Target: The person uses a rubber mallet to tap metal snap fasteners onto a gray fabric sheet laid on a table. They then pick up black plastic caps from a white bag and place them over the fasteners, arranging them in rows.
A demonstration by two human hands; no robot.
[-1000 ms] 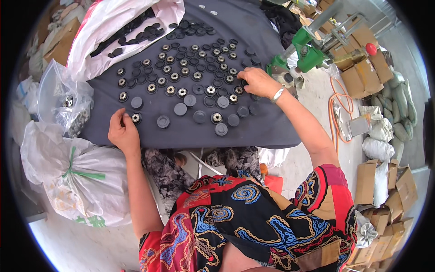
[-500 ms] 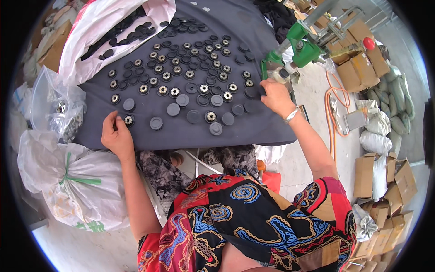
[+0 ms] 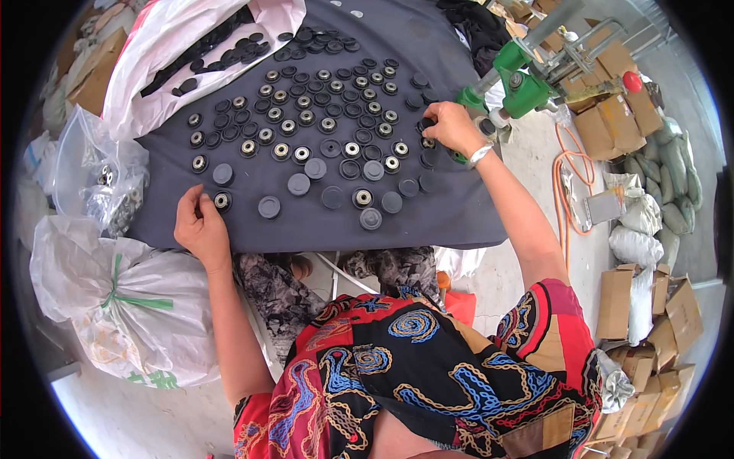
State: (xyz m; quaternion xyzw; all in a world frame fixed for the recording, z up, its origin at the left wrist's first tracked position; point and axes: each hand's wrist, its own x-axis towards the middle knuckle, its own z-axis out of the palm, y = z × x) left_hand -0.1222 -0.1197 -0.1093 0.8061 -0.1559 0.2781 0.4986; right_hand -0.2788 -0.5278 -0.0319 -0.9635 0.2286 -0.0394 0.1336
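Observation:
Over the right part of the dark cloth-covered table, my right hand [image 3: 457, 130] has its thumb and fingers closed on a small round black cap [image 3: 425, 124], partly hidden by the fingertips. A silvery ring bearing in a black cap [image 3: 427, 143] shows just below those fingers. At the near left edge, my left hand [image 3: 201, 228] rests loosely bent, thumb a little apart from the fingers, nothing visible between them. Beside its thumb sits another bearing in a black cap [image 3: 222, 200]. Several more capped bearings [image 3: 281, 151] and plain black caps [image 3: 298, 183] are spread across the cloth [image 3: 290, 229].
A green hand press [image 3: 520, 80] with a red knob stands at the table's right edge. An open white sack [image 3: 145, 99] of black parts lies far left. A clear bag [image 3: 99, 176] of bearings and a tied white sack [image 3: 145, 306] flank the left. Cardboard boxes [image 3: 615, 126] and an orange hose [image 3: 564, 191] lie right.
My right hand has moved left and away from me, from beside the press to the caps at the table's right, and closed on one. My left hand stays nearly in place.

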